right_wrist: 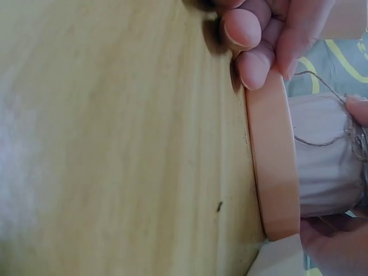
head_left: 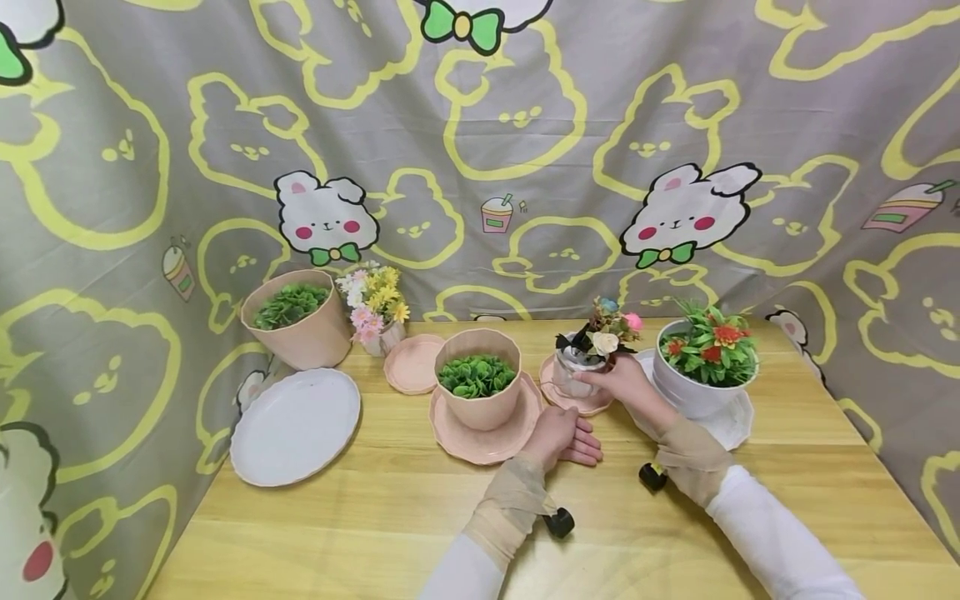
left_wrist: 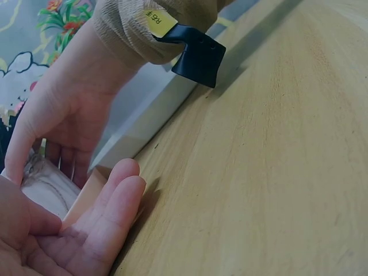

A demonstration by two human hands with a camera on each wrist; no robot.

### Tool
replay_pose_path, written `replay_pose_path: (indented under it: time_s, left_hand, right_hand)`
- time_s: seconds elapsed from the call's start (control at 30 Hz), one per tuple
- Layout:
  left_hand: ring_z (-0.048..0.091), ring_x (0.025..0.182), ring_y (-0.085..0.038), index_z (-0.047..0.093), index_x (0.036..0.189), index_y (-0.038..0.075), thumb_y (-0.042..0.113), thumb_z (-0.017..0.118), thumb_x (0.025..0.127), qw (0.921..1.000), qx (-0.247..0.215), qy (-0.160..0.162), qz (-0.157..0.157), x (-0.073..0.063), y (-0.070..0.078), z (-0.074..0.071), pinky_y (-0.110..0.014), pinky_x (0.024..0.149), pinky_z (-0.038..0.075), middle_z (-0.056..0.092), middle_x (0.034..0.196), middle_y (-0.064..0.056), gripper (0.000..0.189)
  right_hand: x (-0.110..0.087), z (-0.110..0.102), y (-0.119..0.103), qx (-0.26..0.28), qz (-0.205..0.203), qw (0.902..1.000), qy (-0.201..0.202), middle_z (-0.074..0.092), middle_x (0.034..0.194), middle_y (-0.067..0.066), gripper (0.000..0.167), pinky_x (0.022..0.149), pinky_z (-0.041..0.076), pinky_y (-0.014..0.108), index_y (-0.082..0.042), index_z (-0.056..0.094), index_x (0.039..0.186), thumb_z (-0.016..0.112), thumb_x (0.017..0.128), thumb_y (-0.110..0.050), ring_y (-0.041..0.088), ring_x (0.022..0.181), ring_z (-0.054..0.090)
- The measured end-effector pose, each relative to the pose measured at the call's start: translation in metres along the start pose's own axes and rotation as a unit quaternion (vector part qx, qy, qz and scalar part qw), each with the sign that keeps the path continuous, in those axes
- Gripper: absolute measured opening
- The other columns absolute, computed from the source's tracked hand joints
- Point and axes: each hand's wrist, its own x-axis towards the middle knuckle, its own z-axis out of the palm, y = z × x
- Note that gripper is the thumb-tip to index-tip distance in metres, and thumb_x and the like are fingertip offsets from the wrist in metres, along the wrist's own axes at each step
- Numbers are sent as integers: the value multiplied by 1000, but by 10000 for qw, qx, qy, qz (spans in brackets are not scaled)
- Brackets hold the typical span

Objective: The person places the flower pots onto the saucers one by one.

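My right hand point(head_left: 626, 383) grips a small whitish vase point(head_left: 573, 375) from its right side. Artificial flowers point(head_left: 606, 340) in white, pink and blue stand in it, and twine circles its neck in the right wrist view. Beneath the vase is a small pink saucer point(right_wrist: 276, 167), its rim facing me. My left hand point(head_left: 562, 437) lies just in front, palm partly up, fingers extended to the right. Its thumb point(left_wrist: 43, 221) is at the saucer's edge; whether it presses there I cannot tell.
A pink pot point(head_left: 483, 408) stands on a larger pink saucer left of my hands. At right, a white pot point(head_left: 697, 392) sits on a white saucer point(head_left: 738, 425). Further left are a white plate point(head_left: 296, 429), another pink pot point(head_left: 318, 342), a flower vase point(head_left: 386, 337) and a small pink saucer point(head_left: 411, 367).
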Motion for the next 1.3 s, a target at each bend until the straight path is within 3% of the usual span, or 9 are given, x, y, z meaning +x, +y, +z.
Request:
replay_pose_path:
  time_s: [0.33,0.57,0.87,1.07,1.17,1.3]
  left_hand:
    - [72,79,-43,56,96,-2,22,29,107,10000,8,40,6,-1,2,-1,-47,65,62,70,84,-31,38]
    - [72,79,-44,55,102,-3,10,32,101,10000,-36,49,2,0,3,0,-46,65,62,71,85,-30,27]
    - [73,69,-32,54,106,-2,14,43,100,9996,130,-47,244,-6,-2,2,-41,61,62,72,83,-22,20]
    - [70,61,-21,56,108,0,18,47,100,9970,589,83,500,-14,9,6,-36,56,61,71,81,-16,22]
    - [71,65,-23,58,108,2,22,50,101,9937,894,166,650,-21,20,7,-34,59,61,71,82,-13,23]
    - [73,73,-27,60,104,5,22,53,101,9883,1148,134,999,-33,36,9,-35,67,62,71,83,-14,19]
  right_hand:
    - [4,1,-3,-197,44,9998,-23,49,142,27,85,116,35,49,4,39,143,82,78,-31,40,134,44]
    - [6,1,-6,-298,-42,9995,51,45,144,28,89,117,33,50,5,35,145,82,78,-31,41,136,41]
    - [-4,-4,-10,-609,119,9980,-77,54,137,26,82,110,40,49,2,47,139,80,78,-42,39,128,50]
    - [-15,-12,-14,-570,-111,9978,-315,55,137,23,75,111,38,50,-2,49,138,74,83,-46,37,129,49]
    - [-21,-17,-15,-776,-325,9955,-426,54,138,26,71,112,36,54,1,46,140,67,89,-44,41,130,48]
    - [-28,-22,-19,-716,-256,9954,-586,51,140,28,71,112,35,57,3,42,142,62,93,-43,44,133,45]
